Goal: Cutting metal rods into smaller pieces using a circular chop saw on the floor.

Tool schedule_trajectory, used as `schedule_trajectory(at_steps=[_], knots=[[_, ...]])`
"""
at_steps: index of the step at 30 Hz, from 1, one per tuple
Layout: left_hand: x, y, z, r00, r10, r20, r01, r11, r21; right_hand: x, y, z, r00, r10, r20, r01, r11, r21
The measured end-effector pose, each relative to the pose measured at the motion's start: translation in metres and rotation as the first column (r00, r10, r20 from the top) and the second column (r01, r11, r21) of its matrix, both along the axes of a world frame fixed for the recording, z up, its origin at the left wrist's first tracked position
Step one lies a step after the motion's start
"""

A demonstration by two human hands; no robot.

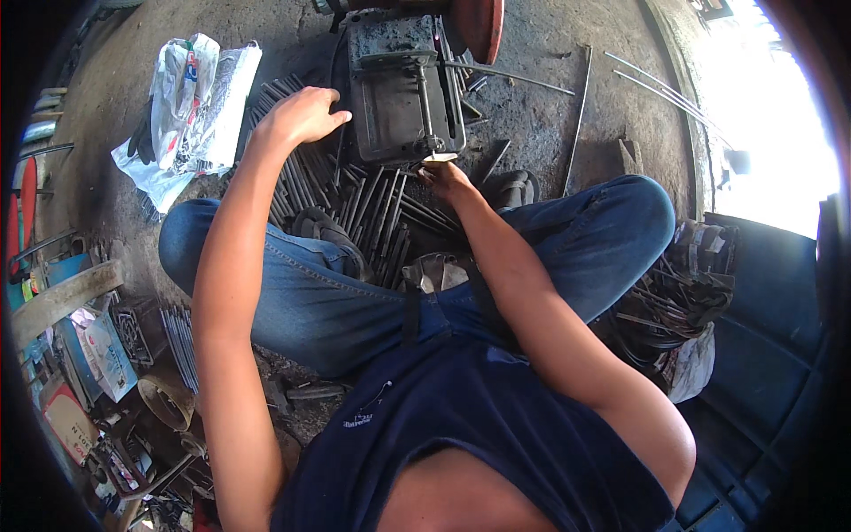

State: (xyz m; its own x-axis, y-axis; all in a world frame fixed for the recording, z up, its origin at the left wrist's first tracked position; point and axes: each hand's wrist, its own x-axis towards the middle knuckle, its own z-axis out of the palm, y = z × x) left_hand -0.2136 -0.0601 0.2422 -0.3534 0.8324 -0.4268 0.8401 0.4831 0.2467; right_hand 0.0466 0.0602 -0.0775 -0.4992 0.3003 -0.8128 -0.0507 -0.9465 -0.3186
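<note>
Fingers of my left hand (306, 115) are hanging wide, thumb apart from forefinger, just beside the left edge of one boxy metal machine (386, 111). Those of my right hand (448, 180) are bending at one small pale yellow piece (439, 159) by its near right corner; I cannot tell whether they are gripping it. One slim rod (523, 81) is jutting out on the machine's right. Dark rods (306, 182), too many to count, are lying heaped between my two shoes (326, 232) and leftward. One long single rod (578, 120) and two paler rods (675, 94) are lying farther right; one white plastic bag (182, 106) is lying left. Sitting on the ground before me, the machine is looking blackened and grimy, with a shallow rectangular tray and dark grit covering its far end.
</note>
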Motion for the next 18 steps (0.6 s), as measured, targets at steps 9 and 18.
schedule_trajectory(at_steps=[9,18], knots=[[0.0,0.001,0.0,1.0,-0.011,-0.003,0.011,1.0,-0.009,-0.001,-0.004,0.018,1.0,-0.016,0.001,0.016,1.0,-0.019],[0.001,0.003,0.0,1.0,-0.023,-0.006,0.023,1.0,-0.008,0.0,-0.012,0.03,1.0,0.013,0.0,-0.013,0.99,0.142]])
